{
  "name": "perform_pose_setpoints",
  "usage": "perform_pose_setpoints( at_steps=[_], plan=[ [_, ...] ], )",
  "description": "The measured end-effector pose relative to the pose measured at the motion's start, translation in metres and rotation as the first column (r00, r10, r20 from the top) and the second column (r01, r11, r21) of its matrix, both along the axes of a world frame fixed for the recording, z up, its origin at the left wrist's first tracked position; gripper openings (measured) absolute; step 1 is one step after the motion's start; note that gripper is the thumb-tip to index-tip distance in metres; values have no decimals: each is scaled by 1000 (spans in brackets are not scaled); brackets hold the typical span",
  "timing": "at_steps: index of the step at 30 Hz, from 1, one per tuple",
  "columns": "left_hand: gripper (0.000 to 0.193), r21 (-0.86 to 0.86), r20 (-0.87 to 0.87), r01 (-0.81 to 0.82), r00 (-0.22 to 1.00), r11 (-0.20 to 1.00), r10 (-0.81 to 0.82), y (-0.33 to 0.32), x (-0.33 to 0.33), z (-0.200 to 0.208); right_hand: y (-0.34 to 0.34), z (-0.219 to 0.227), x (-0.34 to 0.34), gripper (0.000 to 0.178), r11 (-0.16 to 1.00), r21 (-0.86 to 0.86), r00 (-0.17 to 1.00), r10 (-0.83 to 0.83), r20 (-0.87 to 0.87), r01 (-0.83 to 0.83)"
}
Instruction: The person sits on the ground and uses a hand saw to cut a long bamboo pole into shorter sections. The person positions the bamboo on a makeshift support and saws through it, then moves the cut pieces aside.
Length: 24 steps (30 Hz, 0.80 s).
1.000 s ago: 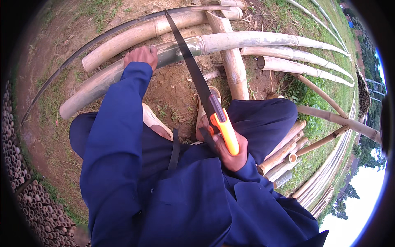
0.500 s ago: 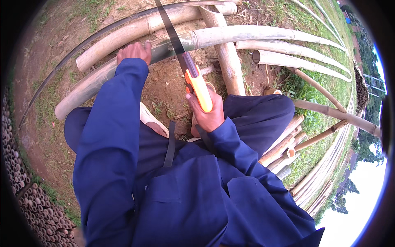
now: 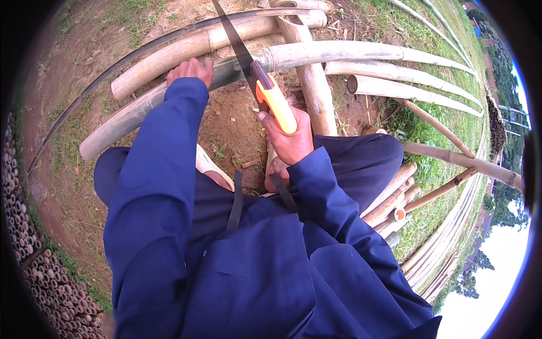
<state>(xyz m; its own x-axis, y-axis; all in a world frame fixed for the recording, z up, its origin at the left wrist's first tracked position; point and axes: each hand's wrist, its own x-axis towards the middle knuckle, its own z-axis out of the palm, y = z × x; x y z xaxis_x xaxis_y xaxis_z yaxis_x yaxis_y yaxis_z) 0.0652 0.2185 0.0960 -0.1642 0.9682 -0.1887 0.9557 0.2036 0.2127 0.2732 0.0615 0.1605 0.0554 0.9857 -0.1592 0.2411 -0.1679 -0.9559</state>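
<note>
A long bamboo pole [image 3: 333, 52] lies crosswise in front of me, resting over a thicker bamboo support [image 3: 314, 93]. My left hand [image 3: 189, 72] is closed over the pole's left part, its fingers curled round the far side. In my right hand [image 3: 292, 137] is a handsaw [image 3: 276, 105] with an orange handle and a dark, narrow blade. The blade lies across the pole, right of my left hand, with its tip pointing away from me. Whether its teeth have cut into the bamboo I cannot make out.
Just beyond the pole lies another bamboo pole [image 3: 169, 53], with a thin dark strip [image 3: 96, 85] curving past it. Further poles [image 3: 418, 88] extend to the right. Cut bamboo pieces [image 3: 395, 195] lie beside my right knee. Stacked bamboo tubes [image 3: 62, 294] stand at the lower left.
My right hand has pushed the handsaw forward, so its handle is now closer to the pole. My left hand keeps its hold. The whole view has shifted slightly.
</note>
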Motion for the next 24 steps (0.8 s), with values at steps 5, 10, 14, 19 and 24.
perform_pose_setpoints(
  at_steps=[5, 10, 14, 19, 24],
  plan=[
    [60, 56, -34, 58, 998, 997, -56, -8, -2, -14, -100, 12, 12, 16, 999, -12, 997, -35, -73, 34],
    [61, -14, -12, 44, 999, 999, -44, -10, 1, -10, -172, 56, 44, 32, 1000, -9, 965, 14, 263, -12],
    [62, 35, -3, 26, 1000, 999, -26, -1, 3, -8, -62, -8, 20, 16, 992, -120, 994, -49, -100, 37],
    [61, 15, -6, -3, 1000, 1000, 3, 2, -7, -3, -34, 1, 6, 12, 999, -16, 999, 31, -11, -31],
    [60, -13, -16, 50, 999, 999, -50, -9, 0, -6, -162, 56, 42, 27, 984, -178, 1000, -20, 9, 22]
  ],
)
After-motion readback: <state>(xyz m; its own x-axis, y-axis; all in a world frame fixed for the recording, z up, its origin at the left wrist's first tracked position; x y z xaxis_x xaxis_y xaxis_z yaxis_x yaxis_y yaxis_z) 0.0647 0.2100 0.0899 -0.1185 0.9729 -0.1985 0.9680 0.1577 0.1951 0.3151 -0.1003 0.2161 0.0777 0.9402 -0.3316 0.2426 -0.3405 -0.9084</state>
